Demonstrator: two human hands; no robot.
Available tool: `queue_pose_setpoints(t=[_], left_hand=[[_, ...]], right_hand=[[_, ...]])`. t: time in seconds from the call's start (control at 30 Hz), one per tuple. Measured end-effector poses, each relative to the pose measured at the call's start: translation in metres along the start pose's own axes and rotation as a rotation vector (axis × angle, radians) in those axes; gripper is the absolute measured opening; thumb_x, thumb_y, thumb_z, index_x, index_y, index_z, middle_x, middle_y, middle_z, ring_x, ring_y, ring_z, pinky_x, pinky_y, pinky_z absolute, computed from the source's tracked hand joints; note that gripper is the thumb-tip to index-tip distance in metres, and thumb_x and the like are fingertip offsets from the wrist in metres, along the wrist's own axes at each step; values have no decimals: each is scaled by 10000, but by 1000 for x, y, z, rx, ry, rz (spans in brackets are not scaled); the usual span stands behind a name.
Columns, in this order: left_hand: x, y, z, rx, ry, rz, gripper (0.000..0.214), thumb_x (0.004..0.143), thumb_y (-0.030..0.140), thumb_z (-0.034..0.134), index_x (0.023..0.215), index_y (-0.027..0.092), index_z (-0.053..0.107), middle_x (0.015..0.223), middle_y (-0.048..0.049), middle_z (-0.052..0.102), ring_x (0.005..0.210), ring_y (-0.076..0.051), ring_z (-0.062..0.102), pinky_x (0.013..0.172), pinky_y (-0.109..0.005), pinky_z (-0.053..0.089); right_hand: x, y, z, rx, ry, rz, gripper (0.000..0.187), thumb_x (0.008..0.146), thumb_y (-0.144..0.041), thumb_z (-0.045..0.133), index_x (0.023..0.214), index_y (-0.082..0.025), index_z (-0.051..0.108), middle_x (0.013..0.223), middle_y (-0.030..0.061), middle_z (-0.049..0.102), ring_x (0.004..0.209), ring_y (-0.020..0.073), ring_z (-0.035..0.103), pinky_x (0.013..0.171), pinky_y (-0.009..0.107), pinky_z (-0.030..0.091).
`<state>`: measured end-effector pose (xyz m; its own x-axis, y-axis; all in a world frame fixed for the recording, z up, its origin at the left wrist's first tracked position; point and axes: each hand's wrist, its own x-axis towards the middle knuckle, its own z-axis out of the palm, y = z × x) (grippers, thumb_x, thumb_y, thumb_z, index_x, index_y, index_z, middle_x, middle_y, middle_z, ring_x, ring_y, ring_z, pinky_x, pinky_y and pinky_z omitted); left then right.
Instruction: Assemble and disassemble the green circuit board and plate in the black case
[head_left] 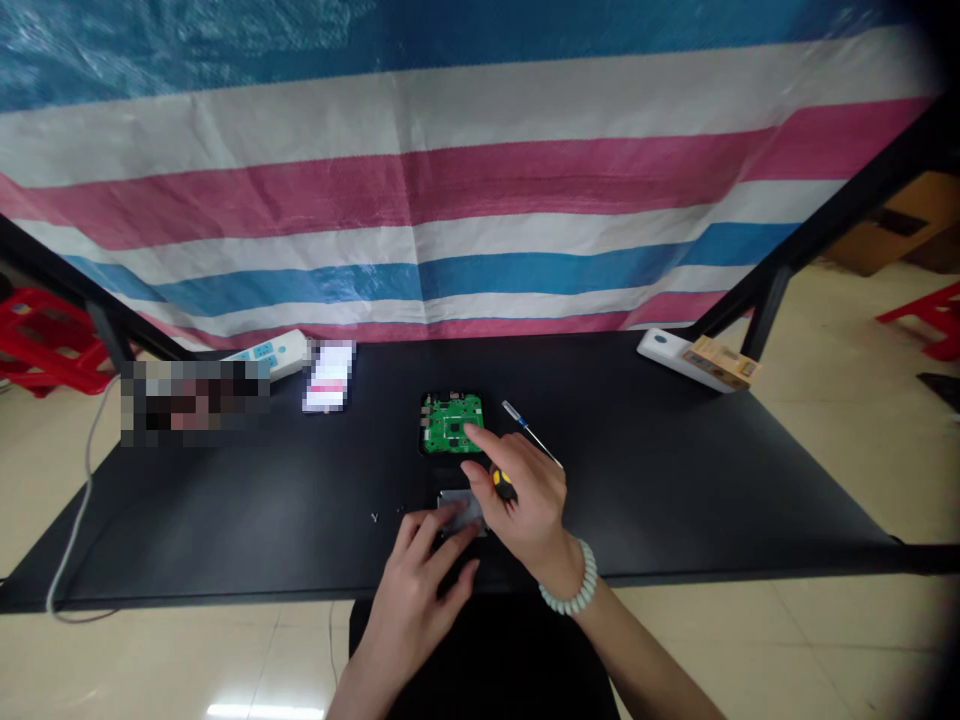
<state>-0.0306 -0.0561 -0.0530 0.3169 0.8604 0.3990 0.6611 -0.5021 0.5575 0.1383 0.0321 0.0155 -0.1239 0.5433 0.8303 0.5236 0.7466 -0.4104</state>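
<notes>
Left grip (420, 572) spread on flat grey slab (466, 508), right grip (531, 492) parted at thumb and index, square green board (444, 430) beyond both, matte black tabletop (285, 530) beneath.

Left hand (421, 568) palm down, right hand (531, 492) pointing forward

Far: striped sheet (420, 190) spanning the background. Far left: white power strip (291, 352), with 1 lit phone (330, 375) just beside it; pale cable (88, 475) at left. Far right: white oblong block (664, 347), overlapped by 1 small carton (720, 363); cardboard box (862, 238) beyond.
</notes>
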Motion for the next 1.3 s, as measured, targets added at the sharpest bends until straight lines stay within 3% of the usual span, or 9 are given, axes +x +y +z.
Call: queue_pose_setpoints(t=[0.17, 0.3, 0.4, 0.7, 0.8, 0.87, 1.0, 1.17, 1.3], left_hand=[[3, 5, -3, -12, 9, -16, 405, 1002, 138, 670, 1389, 258, 674, 1387, -105, 642, 1193, -280, 577, 996, -477, 612], [4, 6, -4, -16, -12, -31, 419, 999, 140, 677, 1401, 259, 671, 1413, -97, 637, 1203, -277, 568, 1008, -469, 607], [4, 5, -4, -10, -19, -38, 403, 995, 146, 686, 1381, 261, 689, 1426, -91, 635, 1217, -278, 565, 1032, -471, 597], [2, 5, -2, -18, -39, -58, 405, 1004, 163, 685, 1395, 266, 671, 1449, -96, 620, 1216, -280, 562, 1033, -483, 594], [2, 5, -1, -16, -30, -60, 412, 1003, 159, 680, 1402, 259, 661, 1421, -106, 629, 1211, -281, 566, 1028, -481, 597], [2, 5, -1, -13, -25, -53, 410, 1000, 163, 684, 1399, 253, 661, 1402, -108, 636, 1198, -278, 571, 1020, -472, 601], [1, 5, -1, -12, -16, -50, 393, 989, 173, 700, 1373, 248, 679, 1393, -107, 643, 1181, -276, 576, 1013, -472, 606], [1, 5, 0, -28, -31, -63, 408, 992, 174, 696, 1391, 258, 673, 1449, -98, 623, 1196, -279, 569, 1036, -484, 597], [1, 6, 0, -16, -21, -60, 432, 990, 175, 703, 1411, 265, 666, 1447, -89, 629, 1205, -273, 570, 1040, -474, 597]], right_hand=[[4, -2, -19, 52, -157, 17, 256, 1049, -246, 555, 1237, -195, 721, 951, 77, 724, 829, 210, 683, 733, 367, 575], [13, -6, -42, 164, -391, 53, 429, 1053, -230, 436, 1422, -195, 652, 1206, 102, 749, 1057, 242, 708, 903, 438, 591], [19, -5, -51, 170, -495, 82, 498, 1056, -156, 448, 1535, -233, 560, 1239, 60, 770, 1045, 207, 721, 918, 407, 593], [9, 1, -51, 41, -328, 9, 214, 1023, -205, 701, 1233, -241, 718, 891, -12, 786, 730, 132, 717, 727, 307, 567], [5, -3, -46, -30, -267, -53, 46, 1000, -201, 732, 1026, -225, 701, 778, -18, 739, 625, 125, 662, 636, 301, 521], [3, -6, -42, -57, -241, -78, 72, 1001, -202, 725, 960, -219, 669, 741, -14, 711, 603, 129, 643, 613, 302, 503], [1, -12, -37, -54, -280, -51, 31, 1033, -231, 647, 1020, -208, 662, 818, 24, 727, 703, 170, 693, 667, 323, 532], [1, -16, -44, 93, -361, 87, 288, 1057, -203, 430, 1237, -189, 654, 1149, 107, 743, 1033, 229, 732, 869, 382, 595], [2, -14, -48, 155, -385, 185, 310, 1052, -178, 460, 1294, -217, 650, 1248, 97, 736, 1140, 216, 722, 954, 380, 606]])
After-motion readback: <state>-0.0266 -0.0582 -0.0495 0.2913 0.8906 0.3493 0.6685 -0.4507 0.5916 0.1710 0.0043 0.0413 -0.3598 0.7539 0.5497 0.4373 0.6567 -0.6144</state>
